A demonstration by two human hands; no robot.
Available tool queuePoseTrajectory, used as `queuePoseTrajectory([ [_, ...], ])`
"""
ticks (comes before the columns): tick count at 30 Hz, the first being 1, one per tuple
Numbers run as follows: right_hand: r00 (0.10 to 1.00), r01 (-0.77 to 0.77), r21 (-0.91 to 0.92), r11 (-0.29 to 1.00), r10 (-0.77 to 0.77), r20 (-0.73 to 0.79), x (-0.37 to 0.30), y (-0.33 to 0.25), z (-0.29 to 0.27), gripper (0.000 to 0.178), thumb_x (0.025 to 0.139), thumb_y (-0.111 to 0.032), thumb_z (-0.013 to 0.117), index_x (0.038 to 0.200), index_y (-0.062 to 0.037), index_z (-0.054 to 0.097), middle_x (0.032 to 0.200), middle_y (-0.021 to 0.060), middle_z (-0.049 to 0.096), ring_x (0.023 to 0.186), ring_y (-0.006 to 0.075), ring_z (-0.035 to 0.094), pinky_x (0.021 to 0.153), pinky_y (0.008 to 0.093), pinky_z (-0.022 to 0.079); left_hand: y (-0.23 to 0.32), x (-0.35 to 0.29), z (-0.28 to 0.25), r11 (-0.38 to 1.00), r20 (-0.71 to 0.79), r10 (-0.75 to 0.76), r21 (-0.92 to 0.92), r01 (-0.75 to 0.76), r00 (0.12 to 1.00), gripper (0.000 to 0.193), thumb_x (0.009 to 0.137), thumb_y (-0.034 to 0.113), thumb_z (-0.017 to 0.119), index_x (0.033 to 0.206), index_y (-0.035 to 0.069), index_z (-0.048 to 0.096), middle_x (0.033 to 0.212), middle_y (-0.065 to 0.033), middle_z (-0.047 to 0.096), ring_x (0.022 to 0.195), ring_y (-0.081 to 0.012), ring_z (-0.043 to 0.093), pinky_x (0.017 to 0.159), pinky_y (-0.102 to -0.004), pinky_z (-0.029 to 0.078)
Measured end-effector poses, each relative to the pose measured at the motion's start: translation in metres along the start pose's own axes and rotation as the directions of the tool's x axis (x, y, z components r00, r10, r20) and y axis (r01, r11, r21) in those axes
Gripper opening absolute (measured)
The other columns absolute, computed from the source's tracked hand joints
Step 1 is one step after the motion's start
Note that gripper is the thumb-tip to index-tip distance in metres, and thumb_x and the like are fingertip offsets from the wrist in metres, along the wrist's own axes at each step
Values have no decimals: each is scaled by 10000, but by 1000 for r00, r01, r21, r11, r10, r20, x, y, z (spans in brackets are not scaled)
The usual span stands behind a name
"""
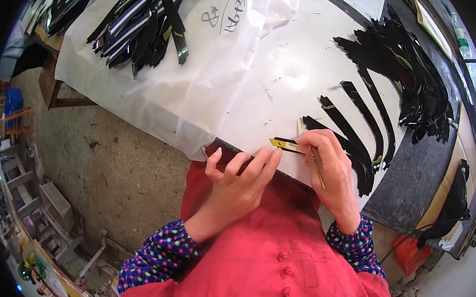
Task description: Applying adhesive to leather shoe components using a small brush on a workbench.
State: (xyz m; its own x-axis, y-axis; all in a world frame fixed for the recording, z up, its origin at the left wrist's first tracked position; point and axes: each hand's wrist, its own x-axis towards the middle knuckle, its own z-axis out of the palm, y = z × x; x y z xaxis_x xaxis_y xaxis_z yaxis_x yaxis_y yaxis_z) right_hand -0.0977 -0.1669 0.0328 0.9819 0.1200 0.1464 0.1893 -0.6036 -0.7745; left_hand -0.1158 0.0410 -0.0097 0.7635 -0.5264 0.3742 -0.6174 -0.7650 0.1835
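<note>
At the table's front edge my right hand (332,168) pinches a thin brass-coloured stick (319,170), its tip pointing up and left. Under that hand lies a short black strip with a yellow tip and a pale patch (281,144); the rest of it is hidden by my fingers. My left hand (241,178) has its fingers stretched out and apart, with a fingertip at the near side of the strip. Several curved black strips (351,119) with small yellow-green marks fan out just beyond my right hand.
A heap of black strips (416,75) lies at the far right of the white tabletop (287,54). More black and silver-striped strips (147,18) rest on white plastic sheeting (198,85) at the left. Wooden frames (58,207) stand on the floor. A red bag (410,256) is low at right.
</note>
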Motion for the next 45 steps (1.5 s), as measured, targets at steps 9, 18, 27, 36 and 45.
queuePoseTrajectory([
  [9, 1000, -4, -6, 1000, 4, -3, 1, 0, 1, 293, 827, 118, 618, 1090, -8, 596, 1004, 152, 629, 860, 345, 671, 702, 388, 564, 2, 2, 1, 1000, 10, -5, 16, 5, 1000, 454, 855, 161, 661, 1307, 199, 672, 1426, 116, 564, 1145, -155, 428, 1090, -448, 209],
  [18, 1000, -1, -7, 1000, 1, -20, 1, -1, 3, 286, 826, 119, 614, 1081, -8, 594, 991, 151, 623, 838, 345, 671, 683, 391, 561, 2, 3, 2, 1000, 7, -12, 5, 12, 1000, 446, 849, 170, 666, 1294, 195, 671, 1444, 112, 560, 1133, -154, 421, 1079, -442, 216],
  [27, 1000, -21, -11, 1000, 21, -22, 1, -1, 4, 278, 834, 119, 605, 1080, -9, 593, 986, 150, 620, 843, 346, 668, 688, 395, 558, 2, 4, 4, 1000, 3, -16, 6, 16, 1000, 441, 847, 169, 666, 1286, 203, 672, 1442, 106, 559, 1123, -168, 431, 1087, -463, 211],
  [36, 999, -27, 9, 1000, 28, -27, -1, -3, 4, 276, 842, 115, 607, 1086, -15, 599, 998, 144, 622, 868, 347, 667, 714, 399, 552, 2, 5, 3, 1000, -6, -12, 13, 12, 1000, 440, 847, 166, 679, 1285, 212, 673, 1442, 109, 559, 1104, -164, 451, 1083, -464, 215],
  [45, 997, -78, 34, 996, 78, -21, -1, -6, -3, 239, 872, 81, 625, 1088, -20, 608, 999, 144, 631, 867, 338, 667, 722, 394, 550, 3, 7, 4, 1000, -16, -12, 4, 12, 1000, 452, 833, 171, 685, 1283, 206, 668, 1436, 97, 561, 1102, -170, 459, 1086, -462, 214],
])
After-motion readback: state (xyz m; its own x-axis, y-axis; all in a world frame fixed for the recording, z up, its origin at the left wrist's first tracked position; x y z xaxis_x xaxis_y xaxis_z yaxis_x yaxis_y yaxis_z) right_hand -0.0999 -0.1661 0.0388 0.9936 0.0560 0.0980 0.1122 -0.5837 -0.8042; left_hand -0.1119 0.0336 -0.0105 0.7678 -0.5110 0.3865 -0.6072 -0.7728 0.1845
